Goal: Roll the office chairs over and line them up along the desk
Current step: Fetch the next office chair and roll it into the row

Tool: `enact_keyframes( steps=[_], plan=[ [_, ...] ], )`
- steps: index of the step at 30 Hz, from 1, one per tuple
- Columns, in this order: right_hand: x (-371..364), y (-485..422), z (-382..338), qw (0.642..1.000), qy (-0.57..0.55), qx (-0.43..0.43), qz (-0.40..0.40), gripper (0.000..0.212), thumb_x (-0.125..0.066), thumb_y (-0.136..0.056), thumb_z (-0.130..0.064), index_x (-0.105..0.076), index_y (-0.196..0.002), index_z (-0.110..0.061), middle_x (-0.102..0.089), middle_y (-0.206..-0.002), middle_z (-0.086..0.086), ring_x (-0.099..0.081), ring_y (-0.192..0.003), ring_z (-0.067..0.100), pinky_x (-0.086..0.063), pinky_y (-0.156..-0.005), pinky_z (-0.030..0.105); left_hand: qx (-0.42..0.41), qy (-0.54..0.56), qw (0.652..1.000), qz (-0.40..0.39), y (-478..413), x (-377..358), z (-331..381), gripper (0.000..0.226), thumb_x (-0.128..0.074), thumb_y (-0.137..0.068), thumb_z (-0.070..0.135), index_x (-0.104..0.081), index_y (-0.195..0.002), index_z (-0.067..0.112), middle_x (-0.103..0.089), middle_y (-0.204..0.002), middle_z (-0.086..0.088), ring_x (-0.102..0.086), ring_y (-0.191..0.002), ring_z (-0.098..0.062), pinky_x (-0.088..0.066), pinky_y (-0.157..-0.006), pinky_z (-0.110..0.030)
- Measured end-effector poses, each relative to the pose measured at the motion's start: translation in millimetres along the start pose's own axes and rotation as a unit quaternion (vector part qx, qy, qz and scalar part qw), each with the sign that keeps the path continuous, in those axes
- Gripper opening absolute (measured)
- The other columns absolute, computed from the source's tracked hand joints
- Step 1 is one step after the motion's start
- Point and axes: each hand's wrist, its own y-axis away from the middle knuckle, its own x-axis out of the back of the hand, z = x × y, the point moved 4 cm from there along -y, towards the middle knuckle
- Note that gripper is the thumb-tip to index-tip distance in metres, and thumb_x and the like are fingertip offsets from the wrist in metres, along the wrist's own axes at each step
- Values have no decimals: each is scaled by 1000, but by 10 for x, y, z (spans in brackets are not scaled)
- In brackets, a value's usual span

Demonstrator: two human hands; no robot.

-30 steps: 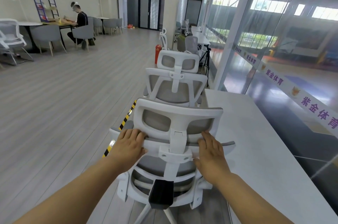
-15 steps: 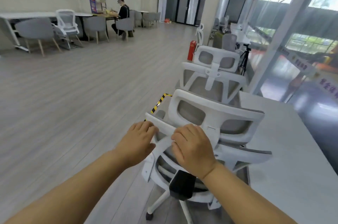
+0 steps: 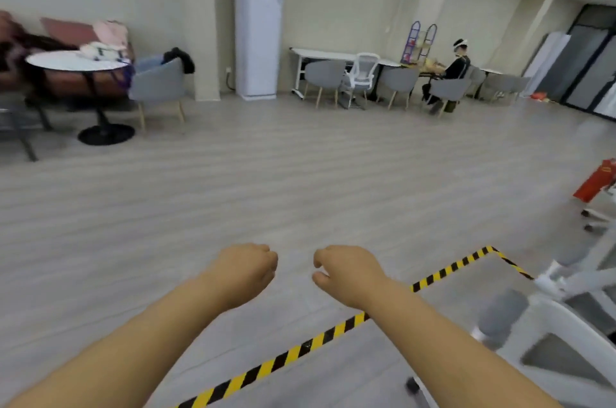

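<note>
My left hand (image 3: 248, 269) and my right hand (image 3: 346, 269) are held out over the bare floor, side by side, fingers curled, holding nothing. The white mesh office chair (image 3: 563, 337) I was pushing shows only partly at the lower right edge, its grey arm pad nearest me. A second white chair (image 3: 566, 262) is blurred just beyond it. Another white office chair (image 3: 361, 72) stands far off at a long white table (image 3: 326, 55) by the back wall. The desk is out of view.
Yellow-black hazard tape (image 3: 300, 349) runs across the floor under my right arm. A red fire extinguisher (image 3: 596, 181) stands at the right. A round table (image 3: 76, 61), grey armchairs (image 3: 156, 87), a tall air conditioner (image 3: 258, 24) and a seated person (image 3: 456, 69) line the far side.
Both hands have come off the near chair's backrest. My view has swung left, away from the desk and the chairs, to the open floor.
</note>
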Motion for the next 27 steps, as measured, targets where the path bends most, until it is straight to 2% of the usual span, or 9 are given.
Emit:
enact_keyframes(
  steps=[2, 5, 10, 14, 18, 27],
  plan=[
    [-11, -506, -555, 999, 13, 50, -8, 32, -42, -95, -37, -55, -113, -14, -61, -111, 8, -57, -97, 30, -49, -80, 40, 63, -7, 998, -5, 387, 22, -701, 27, -36, -97, 31, -54, -109, 16, -55, -112, -1, -52, -101, -23, -40, -73, -32],
    [-16, -1188, -1458, 993, 19, 116, -20, 32, -41, -95, -38, -55, -115, -16, -59, -116, 7, -56, -102, 31, -46, -81, 37, 158, -21, 987, -30, 1057, 49, -1661, 29, -37, -97, 32, -52, -115, 17, -54, -118, -3, -51, -107, -24, -36, -74, -31],
    [32, -2002, -3033, 969, 11, 244, -28, 32, -42, -94, -38, -55, -116, -18, -58, -120, 7, -55, -106, 30, -44, -83, 36, 306, -25, 950, -59, 2224, 107, -2895, 31, -37, -96, 32, -52, -117, 15, -53, -120, -5, -50, -109, -26, -39, -81, -32],
    [76, -2428, -4098, 940, 12, 340, -28, 32, -42, -95, -37, -54, -117, -18, -58, -120, 5, -55, -106, 29, -43, -81, 35, 409, -7, 911, -55, 3037, 158, -3563, 29, -37, -96, 33, -53, -115, 17, -54, -118, -2, -51, -107, -23, -40, -82, -32],
    [23, -2871, -4953, 910, 8, 412, -39, 31, -42, -94, -39, -55, -116, -20, -59, -118, 3, -56, -105, 26, -45, -82, 34, 485, 15, 873, -40, 3624, 154, -4049, 28, -36, -97, 33, -53, -113, 19, -54, -115, 1, -51, -102, -20, -39, -76, -30],
    [-116, -4167, -6447, 848, 32, 525, -71, 28, -43, -94, -39, -56, -111, -21, -59, -117, 3, -55, -105, 26, -41, -79, 33, 606, 30, 794, -37, 4161, 67, -5362, 30, -34, -98, 35, -52, -116, 20, -54, -116, 2, -51, -103, -16, -36, -75, -26]
  ],
)
